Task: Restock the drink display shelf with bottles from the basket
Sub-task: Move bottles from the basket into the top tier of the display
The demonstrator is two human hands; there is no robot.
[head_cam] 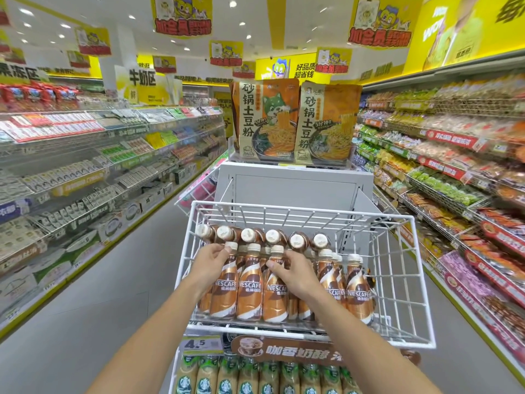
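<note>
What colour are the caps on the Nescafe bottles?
Cream-white caps on the Nescafe bottles, clearest in the head view.

Two orange noodle packs (295, 120) propped atop a white stand (295, 184); green-labelled bottles (255, 376) below; snack shelves (454, 166) right.

We have a single view, worn on the head, looking forward and down along a shop aisle. We sit close over the white wire shelf basket (409, 280), which fills the lower middle, with both forearms reaching in from the bottom edge. The wide lens bends the side shelving (85, 172) outward and takes in the ceiling signs (181, 15) above.
</note>
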